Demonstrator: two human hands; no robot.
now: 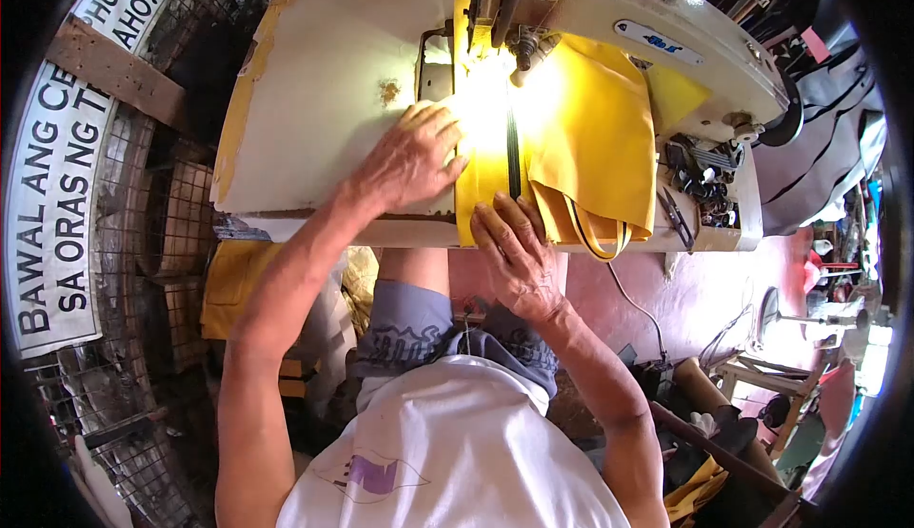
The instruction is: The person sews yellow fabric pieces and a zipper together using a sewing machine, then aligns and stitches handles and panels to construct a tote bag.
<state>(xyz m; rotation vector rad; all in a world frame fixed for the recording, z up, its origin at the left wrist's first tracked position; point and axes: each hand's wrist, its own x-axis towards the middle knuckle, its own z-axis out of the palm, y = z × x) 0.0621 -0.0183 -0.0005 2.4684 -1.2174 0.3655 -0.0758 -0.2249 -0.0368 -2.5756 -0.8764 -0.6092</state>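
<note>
A yellow sheet of leather-like material lies under the head of a sewing machine, with a dark zipper running lengthwise along it. My left hand rests palm down at the left edge of the yellow piece, thumb apart from the bent fingers. Glare from the lamp washes out its fingertips. Near the front edge, my right hand lies on the material beside the zipper's lower end, fingers stretched forward. A yellow strap loop hangs over the front edge, right of this hand. Bright light hides the needle area.
The pale machine table extends to the left. Scissors and small metal parts sit at its right end. Folded yellow material is below left, a wire grid wall beyond. A fan stands at the right.
</note>
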